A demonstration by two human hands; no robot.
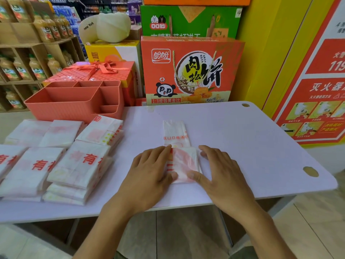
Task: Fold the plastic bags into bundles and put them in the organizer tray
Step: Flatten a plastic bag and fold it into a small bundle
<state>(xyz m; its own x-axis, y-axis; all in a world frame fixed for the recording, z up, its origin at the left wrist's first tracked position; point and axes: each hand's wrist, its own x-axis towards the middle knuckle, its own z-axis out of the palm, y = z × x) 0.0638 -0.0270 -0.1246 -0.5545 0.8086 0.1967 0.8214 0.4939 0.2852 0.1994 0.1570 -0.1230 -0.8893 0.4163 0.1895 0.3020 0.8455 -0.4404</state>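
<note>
A white plastic bag with red print [182, 157] lies in the middle of the pale table [252, 146], its near part folded over and a narrow strip [174, 132] stretching away from me. My left hand [149, 172] presses flat on the fold's left side. My right hand [216, 171] lies flat on its right side, thumb on the plastic. The coral organizer tray [74, 101], with several compartments, stands at the table's back left.
Stacks of folded white bags with red lettering [56, 161] cover the table's left part. Behind the table stand a large orange snack carton [190, 71], a red gift box with a ribbon [97, 71] and shelves of juice bottles [22, 68]. A yellow wall is at the right.
</note>
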